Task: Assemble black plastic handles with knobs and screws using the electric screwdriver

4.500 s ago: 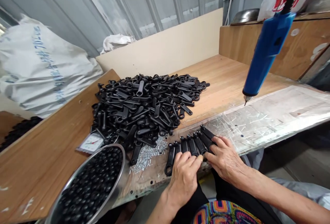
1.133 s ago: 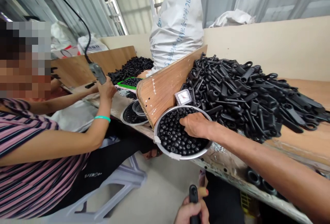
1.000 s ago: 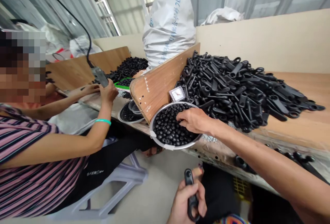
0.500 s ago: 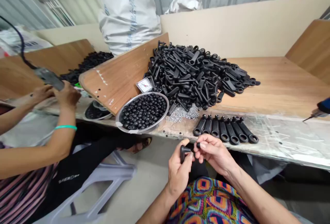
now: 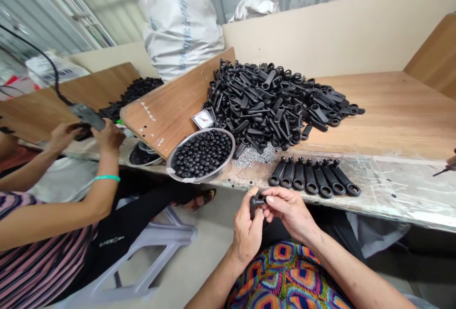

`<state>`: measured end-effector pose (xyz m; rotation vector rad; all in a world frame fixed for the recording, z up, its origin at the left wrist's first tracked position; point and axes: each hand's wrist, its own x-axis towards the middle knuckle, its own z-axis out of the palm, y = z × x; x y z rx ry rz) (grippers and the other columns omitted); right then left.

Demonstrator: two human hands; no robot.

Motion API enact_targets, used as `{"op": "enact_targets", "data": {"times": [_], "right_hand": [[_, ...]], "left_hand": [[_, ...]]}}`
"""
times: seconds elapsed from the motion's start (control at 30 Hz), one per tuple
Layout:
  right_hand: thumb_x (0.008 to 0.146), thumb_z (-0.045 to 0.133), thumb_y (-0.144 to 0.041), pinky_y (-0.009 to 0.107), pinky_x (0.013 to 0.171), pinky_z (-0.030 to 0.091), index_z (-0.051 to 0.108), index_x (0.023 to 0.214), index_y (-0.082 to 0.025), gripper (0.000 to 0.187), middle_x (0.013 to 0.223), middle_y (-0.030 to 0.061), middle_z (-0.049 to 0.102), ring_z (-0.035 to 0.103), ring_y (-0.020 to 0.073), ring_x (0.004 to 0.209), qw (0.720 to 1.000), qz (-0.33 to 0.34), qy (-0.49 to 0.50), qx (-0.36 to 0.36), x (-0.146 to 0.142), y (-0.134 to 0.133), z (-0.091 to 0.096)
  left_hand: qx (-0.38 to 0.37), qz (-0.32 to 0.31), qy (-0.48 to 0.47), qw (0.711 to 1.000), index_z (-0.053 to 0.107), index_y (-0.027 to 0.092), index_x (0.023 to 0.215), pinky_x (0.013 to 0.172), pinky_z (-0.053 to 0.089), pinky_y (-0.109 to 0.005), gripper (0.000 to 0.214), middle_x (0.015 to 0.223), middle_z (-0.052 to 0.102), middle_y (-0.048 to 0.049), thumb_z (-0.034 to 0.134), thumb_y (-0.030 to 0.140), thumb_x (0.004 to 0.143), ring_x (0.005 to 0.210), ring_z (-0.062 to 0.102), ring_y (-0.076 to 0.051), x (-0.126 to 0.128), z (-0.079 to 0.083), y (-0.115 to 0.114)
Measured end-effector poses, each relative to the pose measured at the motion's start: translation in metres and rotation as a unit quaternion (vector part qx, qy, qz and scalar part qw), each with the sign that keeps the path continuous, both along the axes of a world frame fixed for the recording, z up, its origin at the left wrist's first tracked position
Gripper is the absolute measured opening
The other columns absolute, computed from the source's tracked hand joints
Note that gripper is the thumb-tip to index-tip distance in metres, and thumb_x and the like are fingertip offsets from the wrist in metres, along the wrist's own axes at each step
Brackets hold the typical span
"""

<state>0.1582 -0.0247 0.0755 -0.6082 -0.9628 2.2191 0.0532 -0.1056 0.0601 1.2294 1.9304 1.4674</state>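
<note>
My left hand (image 5: 247,230) grips a black plastic handle (image 5: 252,206) upright, just below the bench edge. My right hand (image 5: 289,209) pinches a small black knob against the handle's top end. Several finished black handles (image 5: 313,178) lie in a row on the bench front. A steel bowl of black knobs (image 5: 201,154) sits left of them, with a heap of small silver screws (image 5: 253,155) beside it. Behind lies a big pile of loose black handles (image 5: 274,105).
A co-worker sits at the left; their hand (image 5: 107,133) holds a corded screwdriver at their own bench. A slanted wooden divider (image 5: 171,105) separates the two places. A white sack (image 5: 181,19) stands behind. A screwdriver tip (image 5: 443,170) pokes in at the right.
My right hand left the knob bowl and came to my lap with a knob. It now presses the knob onto the handle held in my left hand. The view swung right.
</note>
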Motion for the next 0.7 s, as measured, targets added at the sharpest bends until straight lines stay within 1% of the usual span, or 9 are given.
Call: {"op": "enact_targets", "data": {"times": [0.13, 0.23, 0.3, 0.4, 0.5, 0.57, 0.63, 0.7], "right_hand": [[0.068, 0.074, -0.031, 0.019, 0.045, 0.046, 0.066, 0.078, -0.013, 0.023, 0.059, 0.0015, 0.063, 0.055, 0.0086, 0.046, 1.000, 0.018, -0.008, 0.017, -0.006, -0.001, 0.002], [0.068, 0.074, -0.034, 0.018, 0.041, 0.042, 0.063, 0.076, -0.013, 0.025, 0.056, 0.0000, 0.059, 0.051, 0.0076, 0.043, 0.999, 0.026, -0.023, 0.025, -0.011, -0.002, 0.002], [0.068, 0.074, -0.035, 0.017, 0.039, 0.039, 0.062, 0.074, -0.013, 0.026, 0.054, -0.0007, 0.057, 0.049, 0.0070, 0.041, 0.999, 0.024, -0.036, 0.033, -0.014, -0.003, 0.000], [0.068, 0.074, -0.037, 0.017, 0.038, 0.036, 0.062, 0.074, -0.013, 0.027, 0.052, -0.0017, 0.054, 0.046, 0.0065, 0.041, 0.997, 0.010, -0.063, 0.045, -0.014, -0.009, -0.007], [0.067, 0.074, -0.038, 0.018, 0.039, 0.036, 0.063, 0.075, -0.014, 0.028, 0.053, -0.0012, 0.053, 0.046, 0.0075, 0.043, 0.994, -0.015, -0.095, 0.056, -0.013, -0.016, -0.019], [0.066, 0.075, -0.039, 0.019, 0.039, 0.037, 0.064, 0.074, -0.014, 0.028, 0.054, -0.0004, 0.053, 0.047, 0.0085, 0.044, 0.992, -0.026, -0.107, 0.053, -0.012, -0.020, -0.025], [0.066, 0.075, -0.038, 0.020, 0.040, 0.039, 0.064, 0.075, -0.014, 0.028, 0.054, 0.0000, 0.054, 0.048, 0.0091, 0.045, 0.993, -0.032, -0.106, 0.044, -0.012, -0.022, -0.026], [0.067, 0.075, -0.037, 0.020, 0.040, 0.039, 0.064, 0.075, -0.014, 0.026, 0.053, 0.0002, 0.055, 0.048, 0.0093, 0.044, 0.994, -0.032, -0.093, 0.037, -0.014, -0.022, -0.020]], "left_hand": [[-0.013, -0.005, 0.016, 1.000, 0.049, 0.016, 0.122, 0.088, 0.047, -0.028, 0.037, 0.113, 0.063, -0.0075, 0.044, 0.022, 0.086, 0.102, 0.060, -0.017, -0.003, 0.003, -0.001], [-0.019, 0.004, 0.036, 0.999, 0.046, 0.015, 0.124, 0.089, 0.046, -0.029, 0.038, 0.114, 0.062, -0.0090, 0.041, 0.022, 0.087, 0.102, 0.060, -0.018, -0.006, 0.002, -0.001], [-0.032, 0.012, 0.057, 0.998, 0.044, 0.014, 0.126, 0.087, 0.047, -0.032, 0.040, 0.114, 0.062, -0.0110, 0.039, 0.022, 0.088, 0.099, 0.061, -0.019, -0.007, -0.001, -0.003], [-0.050, 0.019, 0.089, 0.995, 0.041, 0.010, 0.130, 0.085, 0.048, -0.035, 0.044, 0.113, 0.062, -0.0158, 0.038, 0.018, 0.086, 0.098, 0.062, -0.023, -0.005, -0.012, -0.006], [-0.058, 0.015, 0.114, 0.992, 0.036, 0.005, 0.134, 0.083, 0.048, -0.038, 0.050, 0.103, 0.065, -0.0192, 0.037, 0.013, 0.084, 0.094, 0.063, -0.026, -0.001, -0.026, -0.010], [-0.053, 0.021, 0.128, 0.990, 0.034, 0.003, 0.134, 0.080, 0.049, -0.038, 0.050, 0.095, 0.066, -0.0195, 0.037, 0.013, 0.085, 0.088, 0.064, -0.027, 0.002, -0.033, -0.011], [-0.040, 0.030, 0.132, 0.990, 0.036, 0.003, 0.133, 0.075, 0.050, -0.036, 0.049, 0.088, 0.066, -0.0180, 0.037, 0.016, 0.086, 0.081, 0.065, -0.025, 0.003, -0.035, -0.011], [-0.030, 0.041, 0.129, 0.990, 0.036, 0.005, 0.133, 0.073, 0.050, -0.034, 0.048, 0.081, 0.066, -0.0151, 0.038, 0.018, 0.087, 0.076, 0.064, -0.024, 0.003, -0.033, -0.010]]}}
